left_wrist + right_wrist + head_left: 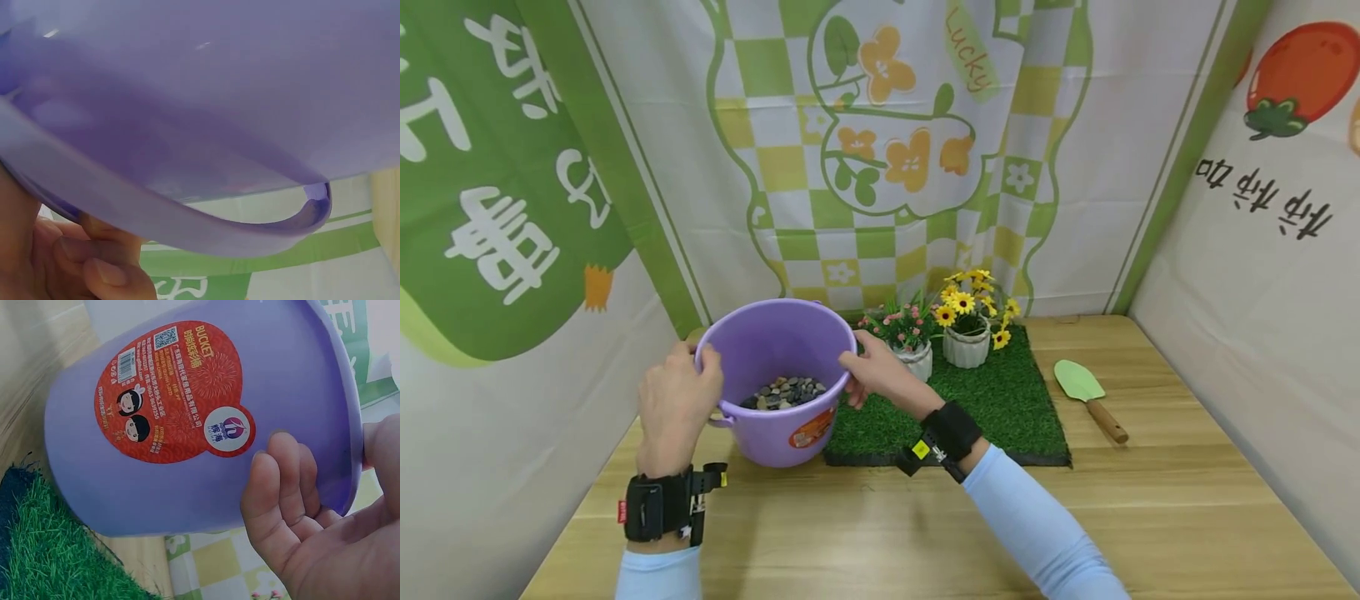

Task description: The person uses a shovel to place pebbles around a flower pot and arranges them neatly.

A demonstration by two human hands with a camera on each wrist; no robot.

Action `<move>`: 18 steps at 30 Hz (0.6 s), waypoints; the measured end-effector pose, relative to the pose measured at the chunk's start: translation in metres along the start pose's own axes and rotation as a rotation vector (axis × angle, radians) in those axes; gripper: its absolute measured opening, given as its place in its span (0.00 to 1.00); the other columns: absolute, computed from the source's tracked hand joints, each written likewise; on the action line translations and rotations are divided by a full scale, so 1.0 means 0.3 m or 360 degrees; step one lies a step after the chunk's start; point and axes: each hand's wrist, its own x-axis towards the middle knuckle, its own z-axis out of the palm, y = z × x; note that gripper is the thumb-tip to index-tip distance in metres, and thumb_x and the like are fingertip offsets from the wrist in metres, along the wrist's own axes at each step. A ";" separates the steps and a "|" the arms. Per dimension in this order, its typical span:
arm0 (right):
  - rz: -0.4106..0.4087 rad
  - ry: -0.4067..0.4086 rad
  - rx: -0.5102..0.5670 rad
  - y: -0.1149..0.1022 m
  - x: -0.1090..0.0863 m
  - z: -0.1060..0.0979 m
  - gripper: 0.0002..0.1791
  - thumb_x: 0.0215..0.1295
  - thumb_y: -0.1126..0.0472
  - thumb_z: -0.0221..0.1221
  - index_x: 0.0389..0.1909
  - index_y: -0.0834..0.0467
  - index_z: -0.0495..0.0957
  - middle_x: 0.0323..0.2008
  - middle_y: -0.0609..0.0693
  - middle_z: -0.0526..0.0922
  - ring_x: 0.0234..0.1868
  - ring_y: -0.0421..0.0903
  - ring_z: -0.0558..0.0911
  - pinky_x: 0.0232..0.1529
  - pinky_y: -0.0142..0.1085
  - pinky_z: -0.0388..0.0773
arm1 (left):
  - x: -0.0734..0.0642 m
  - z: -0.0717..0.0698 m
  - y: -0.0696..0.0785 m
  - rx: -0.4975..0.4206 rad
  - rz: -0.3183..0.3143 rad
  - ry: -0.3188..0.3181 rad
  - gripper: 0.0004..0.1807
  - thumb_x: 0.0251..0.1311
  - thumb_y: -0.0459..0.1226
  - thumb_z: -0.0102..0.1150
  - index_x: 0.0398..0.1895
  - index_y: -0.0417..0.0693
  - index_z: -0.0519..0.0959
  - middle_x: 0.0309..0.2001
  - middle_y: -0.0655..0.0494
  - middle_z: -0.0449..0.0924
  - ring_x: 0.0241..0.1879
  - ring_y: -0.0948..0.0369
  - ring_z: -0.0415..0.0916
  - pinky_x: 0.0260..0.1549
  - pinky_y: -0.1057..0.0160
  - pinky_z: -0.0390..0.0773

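A purple bucket [782,429] with grey and tan pebbles [784,392] in its bottom stands at the left of the table, tilted a little toward me. My left hand [679,398] grips its rim on the left side; in the left wrist view the curled fingers [107,275] show beside the side handle [187,228]. On the right, my right hand [880,372] pinches the rim, thumb on top and fingers against the outer wall. A red label [172,394] sits on the bucket's side in the right wrist view.
Right of the bucket lies a green turf mat [992,408]. On it stand a white pot of pink flowers [916,360] and a white pot of yellow flowers [967,346]. A green trowel [1082,383] with a wooden handle rests farther right. Printed curtains [895,250] enclose the table.
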 end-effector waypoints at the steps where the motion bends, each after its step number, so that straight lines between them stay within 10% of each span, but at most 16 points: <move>1: -0.0013 0.0000 -0.0015 -0.003 -0.006 -0.003 0.32 0.68 0.58 0.47 0.71 0.59 0.54 0.20 0.56 0.77 0.15 0.48 0.78 0.26 0.52 0.81 | -0.003 -0.002 0.003 -0.0001 0.0000 -0.0004 0.29 0.70 0.47 0.35 0.50 0.29 0.75 0.35 0.31 0.78 0.32 0.36 0.76 0.23 0.45 0.73; 18: -0.0046 -0.0092 -0.0085 -0.049 -0.108 -0.035 0.31 0.69 0.60 0.48 0.71 0.61 0.55 0.18 0.56 0.76 0.14 0.48 0.76 0.23 0.50 0.81 | -0.078 -0.020 0.014 0.0040 0.0048 -0.0102 0.30 0.71 0.47 0.32 0.53 0.29 0.74 0.40 0.25 0.77 0.38 0.32 0.74 0.31 0.40 0.73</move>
